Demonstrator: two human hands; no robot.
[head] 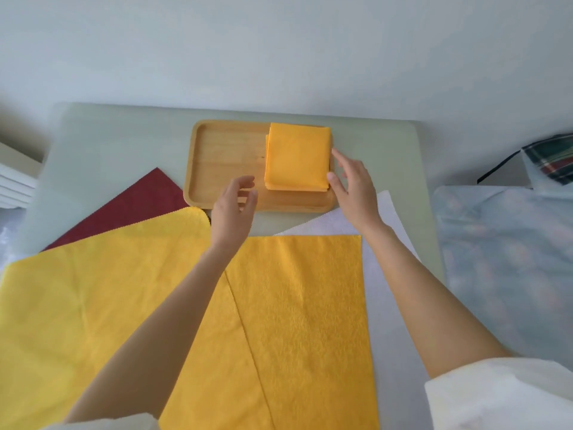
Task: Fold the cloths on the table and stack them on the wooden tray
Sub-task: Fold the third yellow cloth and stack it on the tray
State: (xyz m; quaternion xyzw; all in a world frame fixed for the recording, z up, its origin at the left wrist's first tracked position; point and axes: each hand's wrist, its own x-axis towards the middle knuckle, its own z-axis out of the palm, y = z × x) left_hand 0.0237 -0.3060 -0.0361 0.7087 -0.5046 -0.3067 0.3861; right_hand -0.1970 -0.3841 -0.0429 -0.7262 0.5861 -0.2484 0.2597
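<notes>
Nearest the person, an orange cloth (297, 321) lies flat on the desk (124, 144), overlapping a paler yellow cloth (93, 290) to its left and a white cloth (387, 274) to its right; a dark red cloth (136, 200) shows behind the yellow one. All look thin, light and limp, likely to sag and slide on each other, so each is best pinched at two corners of one edge and drawn over rather than lifted by the middle. Beyond them the left hand (232, 206) hovers over the tray's near rim, its grip loosely curled and holding nothing, while the right hand (353, 187) has its grip spread, the thumb seemingly brushing the stack's near right corner, though contact is hard to confirm. Farthest, the folded orange stack (296, 156) sits square in the right half of the wooden tray (223, 156).
</notes>
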